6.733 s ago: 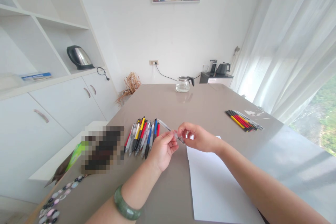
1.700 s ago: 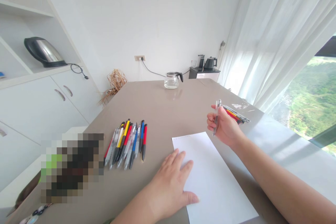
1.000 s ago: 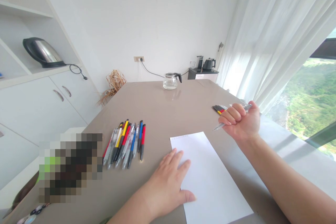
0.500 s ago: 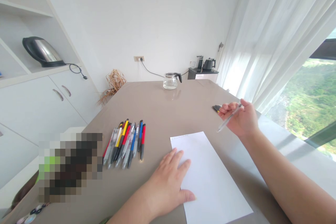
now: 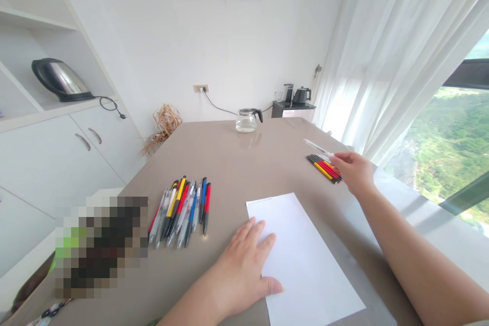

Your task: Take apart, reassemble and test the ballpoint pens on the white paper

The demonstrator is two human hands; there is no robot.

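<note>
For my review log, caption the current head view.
Left hand on a white paper sheet, right hand holding a clear plastic pen near multicoloured slim pens.

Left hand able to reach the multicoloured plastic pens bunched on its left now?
Likely yes: the left hand lies palm-down over the edge of the white paper sheet, and only glossy brown tabletop separates it from the pens.

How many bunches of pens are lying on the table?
2: the loose bunch left of the paper, and the neat row by the right hand, which may hide some of its pens.
</note>
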